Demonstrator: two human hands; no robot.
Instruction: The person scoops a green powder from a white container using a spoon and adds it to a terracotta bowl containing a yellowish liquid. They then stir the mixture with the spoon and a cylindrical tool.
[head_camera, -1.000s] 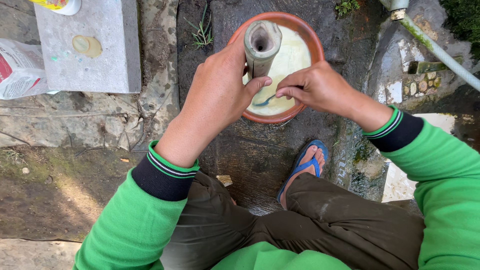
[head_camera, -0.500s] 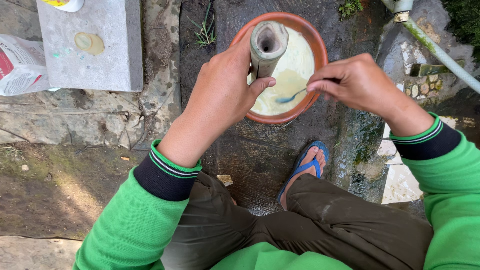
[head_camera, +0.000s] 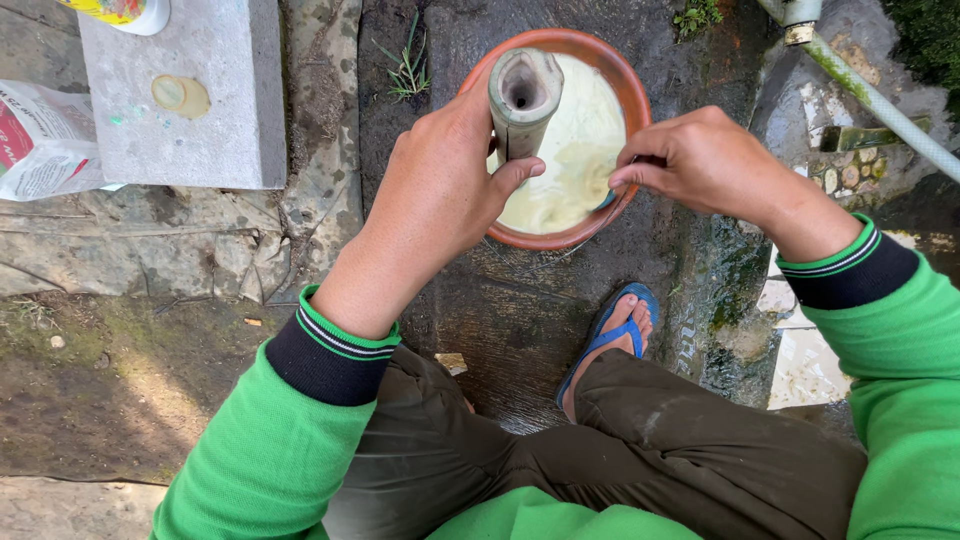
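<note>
A brown clay bowl (head_camera: 590, 48) of pale yellow batter (head_camera: 575, 150) rests on wet dark ground. My left hand (head_camera: 435, 195) grips an upright hollow bamboo tube (head_camera: 524, 95) standing over the bowl's near left side. At the bowl's right rim my right hand (head_camera: 705, 165) pinches a spoon (head_camera: 606, 200); only a bit of the spoon shows under the fingers, its tip in the batter. Both arms wear green sleeves with dark striped cuffs.
A grey concrete block (head_camera: 190, 95) lies at the upper left with a white bag (head_camera: 40, 140) beside it and a container (head_camera: 125, 12) on top. A pale hose (head_camera: 880, 105) runs at the upper right. My foot in a blue sandal (head_camera: 610, 335) sits just below the bowl.
My right hand has shifted from the bowl's middle to its right rim, taking the spoon along. The left hand keeps its hold on the bamboo tube.
</note>
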